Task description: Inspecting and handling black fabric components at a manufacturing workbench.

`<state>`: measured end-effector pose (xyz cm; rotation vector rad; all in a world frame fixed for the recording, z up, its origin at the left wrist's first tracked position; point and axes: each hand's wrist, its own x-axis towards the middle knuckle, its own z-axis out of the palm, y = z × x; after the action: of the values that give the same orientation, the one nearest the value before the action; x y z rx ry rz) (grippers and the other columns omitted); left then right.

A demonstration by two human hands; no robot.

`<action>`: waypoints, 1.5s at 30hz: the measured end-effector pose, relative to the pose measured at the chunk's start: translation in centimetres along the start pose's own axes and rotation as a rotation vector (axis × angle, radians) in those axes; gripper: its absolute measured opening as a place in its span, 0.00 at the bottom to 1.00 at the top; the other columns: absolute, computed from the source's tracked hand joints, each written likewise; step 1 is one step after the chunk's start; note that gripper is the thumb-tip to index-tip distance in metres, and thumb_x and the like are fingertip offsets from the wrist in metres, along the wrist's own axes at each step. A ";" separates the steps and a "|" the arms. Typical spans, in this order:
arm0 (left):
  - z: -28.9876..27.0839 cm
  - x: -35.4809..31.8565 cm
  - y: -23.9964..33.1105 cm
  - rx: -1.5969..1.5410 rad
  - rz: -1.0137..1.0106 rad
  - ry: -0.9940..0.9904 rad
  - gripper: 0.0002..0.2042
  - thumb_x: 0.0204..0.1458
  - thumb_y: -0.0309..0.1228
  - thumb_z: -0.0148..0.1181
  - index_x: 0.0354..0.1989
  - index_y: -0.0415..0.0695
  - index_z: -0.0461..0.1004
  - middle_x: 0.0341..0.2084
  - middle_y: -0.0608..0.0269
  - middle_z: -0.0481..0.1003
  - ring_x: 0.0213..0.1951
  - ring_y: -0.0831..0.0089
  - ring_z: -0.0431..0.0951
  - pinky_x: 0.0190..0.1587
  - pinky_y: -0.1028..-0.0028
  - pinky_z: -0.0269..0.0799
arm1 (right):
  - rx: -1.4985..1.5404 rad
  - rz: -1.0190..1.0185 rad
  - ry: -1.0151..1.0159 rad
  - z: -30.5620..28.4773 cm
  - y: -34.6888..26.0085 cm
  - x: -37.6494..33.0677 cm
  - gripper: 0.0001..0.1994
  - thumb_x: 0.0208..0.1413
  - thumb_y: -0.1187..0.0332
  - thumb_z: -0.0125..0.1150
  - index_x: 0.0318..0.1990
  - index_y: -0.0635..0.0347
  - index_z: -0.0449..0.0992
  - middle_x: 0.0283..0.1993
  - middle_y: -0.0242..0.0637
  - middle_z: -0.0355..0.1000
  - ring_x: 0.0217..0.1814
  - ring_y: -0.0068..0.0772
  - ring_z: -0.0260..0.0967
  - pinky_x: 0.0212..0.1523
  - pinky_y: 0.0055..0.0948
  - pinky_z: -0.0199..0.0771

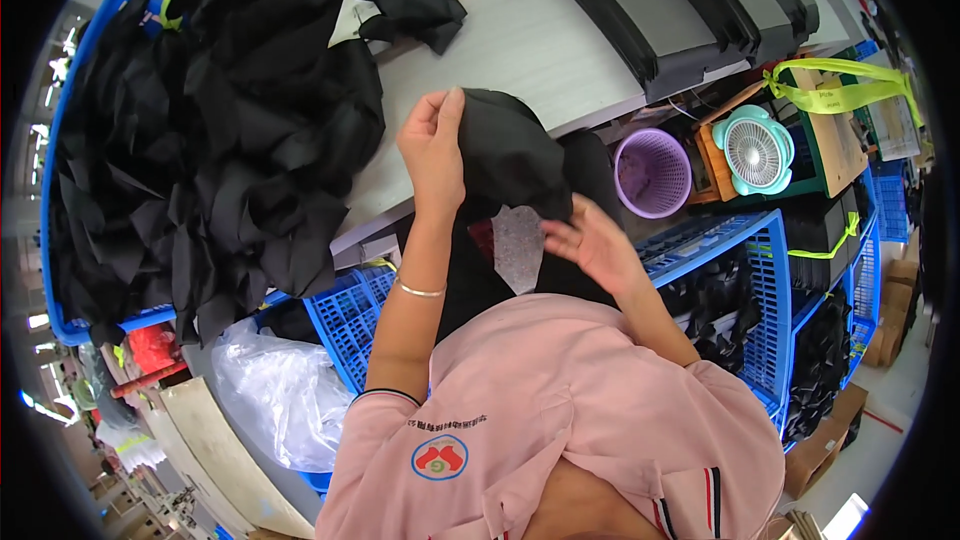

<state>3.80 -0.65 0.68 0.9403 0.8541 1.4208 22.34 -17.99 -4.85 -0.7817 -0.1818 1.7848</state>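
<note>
In the frame's upper centre, the left hand [434, 155] has its fingers clamped on a black fabric piece's [508, 145] edge. The right hand [602, 252] is at its lower right; whether those fingers grip, I cannot tell. A heaped blue crate [48, 210] stands upper left.

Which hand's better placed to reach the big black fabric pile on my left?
Probably your left hand: it's nearer the fabric pile, though it pinches a black piece. Your right hand is farther across.
</note>
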 end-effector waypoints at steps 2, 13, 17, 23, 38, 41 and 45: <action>0.4 -1.0 0.9 0.047 -0.008 0.002 0.06 0.59 0.27 0.62 0.36 0.36 0.77 0.28 0.74 0.75 0.29 0.88 0.70 0.34 0.85 0.66 | -0.141 -0.256 0.354 0.5 -0.9 0.6 0.29 0.62 0.62 0.58 0.68 0.62 0.58 0.68 0.45 0.60 0.70 0.43 0.59 0.62 0.44 0.67; 0.2 -5.4 1.2 -0.150 -0.423 -0.126 0.09 0.62 0.32 0.58 0.38 0.38 0.78 0.27 0.71 0.76 0.29 0.83 0.74 0.35 0.79 0.72 | -0.291 -0.409 0.115 7.9 -4.5 3.2 0.11 0.65 0.63 0.57 0.35 0.61 0.78 0.31 0.22 0.73 0.31 0.10 0.66 0.34 0.15 0.68; -0.4 -8.4 0.1 -0.532 -0.881 -0.385 0.14 0.62 0.36 0.56 0.48 0.37 0.75 0.44 0.60 0.79 0.42 0.73 0.80 0.47 0.71 0.77 | -0.476 -0.449 0.087 6.9 -4.8 5.5 0.10 0.64 0.63 0.60 0.35 0.60 0.79 0.30 0.22 0.73 0.31 0.09 0.66 0.34 0.15 0.67; -0.8 -12.5 -1.4 -0.478 -1.083 -0.231 0.14 0.61 0.32 0.53 0.53 0.39 0.71 0.45 0.64 0.75 0.42 0.77 0.75 0.44 0.75 0.75 | -0.881 -0.178 -0.177 5.5 2.5 9.1 0.08 0.62 0.67 0.61 0.37 0.65 0.80 0.32 0.30 0.76 0.37 0.18 0.72 0.40 0.23 0.72; 2.2 -6.7 -0.1 0.120 -0.177 -0.422 0.33 0.64 0.32 0.52 0.73 0.46 0.42 0.73 0.57 0.47 0.72 0.63 0.50 0.67 0.67 0.58 | -0.864 -0.275 0.342 1.8 5.6 7.0 0.08 0.62 0.71 0.57 0.43 0.66 0.77 0.33 0.35 0.75 0.36 0.23 0.73 0.39 0.27 0.74; 0.8 -6.6 -0.8 -0.065 -0.194 -0.265 0.26 0.68 0.32 0.42 0.73 0.48 0.45 0.73 0.60 0.47 0.72 0.61 0.50 0.71 0.67 0.54 | -0.911 -0.696 0.340 4.0 0.8 4.0 0.14 0.59 0.70 0.60 0.52 0.63 0.72 0.41 0.36 0.75 0.44 0.27 0.72 0.48 0.28 0.71; -0.1 -7.6 -2.3 0.181 -0.124 -0.420 0.24 0.70 0.32 0.37 0.72 0.42 0.46 0.72 0.60 0.48 0.72 0.63 0.50 0.72 0.65 0.53 | -1.538 -1.014 0.215 7.7 -1.4 3.2 0.25 0.46 0.68 0.71 0.53 0.60 0.71 0.47 0.39 0.73 0.52 0.46 0.69 0.57 0.38 0.64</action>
<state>4.69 -8.06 -2.01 1.2469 0.7159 1.0008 18.41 -12.69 0.41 -1.4954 -1.5840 0.3152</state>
